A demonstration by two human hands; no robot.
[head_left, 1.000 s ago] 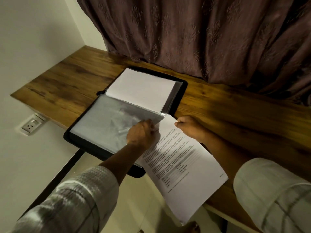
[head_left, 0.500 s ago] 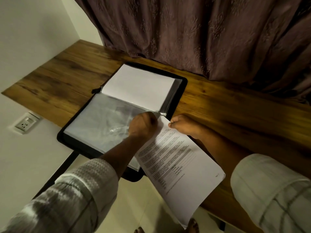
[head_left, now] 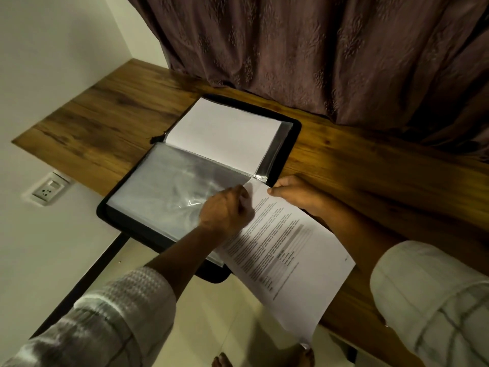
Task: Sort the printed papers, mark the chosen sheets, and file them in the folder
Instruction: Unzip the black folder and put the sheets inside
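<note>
Pinching the right edge of the clear sleeve (head_left: pixel 169 192) in the open black folder (head_left: pixel 297 133), the left hand (head_left: pixel 227 209) has its fingers curled tight, with the forearm reaching in from the near left. The right hand (head_left: pixel 291 193), low over the bench (head_left: pixel 105 123), grips the far corner of the printed sheet (head_left: pixel 291 260) with curled fingers. The sheet lies just right of the folder, its near end overhanging the bench edge.

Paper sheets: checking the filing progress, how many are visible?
2. One white sheet lies in the folder's far half; one printed sheet sticks out at its near right corner. Others may be hidden.
</note>
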